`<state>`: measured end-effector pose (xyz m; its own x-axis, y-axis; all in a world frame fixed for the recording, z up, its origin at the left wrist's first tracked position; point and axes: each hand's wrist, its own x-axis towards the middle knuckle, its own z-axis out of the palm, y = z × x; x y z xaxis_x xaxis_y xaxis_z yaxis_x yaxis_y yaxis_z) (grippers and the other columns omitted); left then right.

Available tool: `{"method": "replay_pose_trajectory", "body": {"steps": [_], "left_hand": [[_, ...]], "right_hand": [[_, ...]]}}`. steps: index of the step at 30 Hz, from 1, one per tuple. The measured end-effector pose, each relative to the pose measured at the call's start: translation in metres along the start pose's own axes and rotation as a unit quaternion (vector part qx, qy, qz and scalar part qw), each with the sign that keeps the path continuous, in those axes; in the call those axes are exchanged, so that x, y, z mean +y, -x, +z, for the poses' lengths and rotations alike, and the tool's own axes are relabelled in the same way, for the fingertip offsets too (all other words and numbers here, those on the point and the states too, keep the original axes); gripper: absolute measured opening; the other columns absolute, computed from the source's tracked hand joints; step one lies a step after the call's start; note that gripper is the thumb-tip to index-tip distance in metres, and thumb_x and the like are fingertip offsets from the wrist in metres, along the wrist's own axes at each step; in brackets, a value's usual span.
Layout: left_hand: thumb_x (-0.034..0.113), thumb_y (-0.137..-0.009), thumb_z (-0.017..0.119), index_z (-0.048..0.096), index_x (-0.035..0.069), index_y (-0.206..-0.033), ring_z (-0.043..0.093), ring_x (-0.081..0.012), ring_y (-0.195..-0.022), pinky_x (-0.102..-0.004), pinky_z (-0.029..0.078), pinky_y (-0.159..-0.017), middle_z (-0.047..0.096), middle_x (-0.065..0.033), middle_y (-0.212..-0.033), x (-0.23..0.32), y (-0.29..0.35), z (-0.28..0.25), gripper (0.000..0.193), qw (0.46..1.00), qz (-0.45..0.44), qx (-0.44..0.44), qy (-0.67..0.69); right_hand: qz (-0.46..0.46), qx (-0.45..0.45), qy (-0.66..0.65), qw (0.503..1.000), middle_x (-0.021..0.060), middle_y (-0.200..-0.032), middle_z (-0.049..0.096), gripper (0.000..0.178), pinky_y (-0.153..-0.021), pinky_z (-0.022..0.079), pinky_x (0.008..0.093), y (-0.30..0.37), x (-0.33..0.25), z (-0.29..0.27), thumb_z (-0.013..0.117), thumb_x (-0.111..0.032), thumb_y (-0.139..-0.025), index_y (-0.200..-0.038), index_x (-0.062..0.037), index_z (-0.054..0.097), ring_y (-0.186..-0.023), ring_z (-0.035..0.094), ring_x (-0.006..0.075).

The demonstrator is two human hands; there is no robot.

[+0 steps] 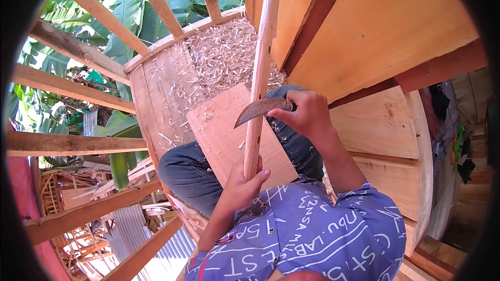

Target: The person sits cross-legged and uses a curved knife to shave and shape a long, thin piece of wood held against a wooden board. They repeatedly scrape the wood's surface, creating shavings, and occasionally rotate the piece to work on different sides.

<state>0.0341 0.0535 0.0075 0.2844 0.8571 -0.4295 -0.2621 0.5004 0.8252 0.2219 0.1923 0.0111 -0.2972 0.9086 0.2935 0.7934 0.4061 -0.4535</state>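
Note:
My left hand [241, 184] is closed around the lower end of a long pale wooden pole [262, 52], which slants up and away past the top of the view. Several small dark holes dot the pole's side. In my right hand [310, 114] is a knife [259, 110] with a broad, curved, rust-stained blade. The blade lies across the pole, pointing left; most of its handle is hidden in my fist. Beneath both, a flat wooden board [213, 130] rests across my lap, with a few curled shavings on it.
Wood shavings [224, 54] cover much of the plank floor [151, 83] ahead. Wooden rails [99, 13] form an open barrier at the left, with banana leaves [127, 15] beyond. A wooden panel wall [385, 26] rises close at my right.

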Motion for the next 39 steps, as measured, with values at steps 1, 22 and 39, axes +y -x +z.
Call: {"method": "replay_pose_trajectory", "body": {"steps": [1, 22, 39], "left_hand": [[0.012, -0.088, 0.063, 0.045, 0.005, -0.091, 0.042, -0.0047, -0.048, -0.0224, 0.032, -0.042, 0.045, 0.0023, -0.065, 0.0, 0.0, 0.0, 0.019, 1.0, 0.002, 0.005, -0.011], [0.011, -0.085, 0.064, 0.045, 0.004, -0.092, 0.043, -0.007, -0.056, -0.0243, 0.035, -0.049, 0.044, 0.0021, -0.065, -0.029, 0.018, -0.007, 0.021, 0.984, 0.071, 0.02, -0.16], [0.007, -0.084, 0.063, 0.046, 0.003, -0.092, 0.042, -0.0094, -0.056, -0.0271, 0.035, -0.051, 0.043, -0.0007, -0.063, 0.001, 0.014, -0.03, 0.02, 0.972, 0.019, 0.159, -0.172]], "right_hand": [[-0.003, 0.005, 0.001, 1.0, 0.0141, -0.051, 0.051, 0.076, -0.047, 0.043, 0.0421, -0.001, 0.002, 0.001, 0.058, -0.078, -0.066, -0.052, -0.0039, 0.049, -0.053, 0.057, 0.0344], [0.216, 0.025, -0.088, 0.972, 0.0163, -0.053, 0.056, 0.075, -0.051, 0.044, 0.0429, -0.057, 0.044, 0.023, 0.056, -0.075, -0.074, -0.057, -0.0017, 0.056, -0.054, 0.059, 0.0376], [-0.059, -0.025, -0.016, 0.998, 0.0106, -0.047, 0.049, 0.075, -0.041, 0.039, 0.0371, -0.019, -0.009, 0.065, 0.058, -0.08, -0.064, -0.052, -0.0067, 0.05, -0.044, 0.054, 0.0289]]}}
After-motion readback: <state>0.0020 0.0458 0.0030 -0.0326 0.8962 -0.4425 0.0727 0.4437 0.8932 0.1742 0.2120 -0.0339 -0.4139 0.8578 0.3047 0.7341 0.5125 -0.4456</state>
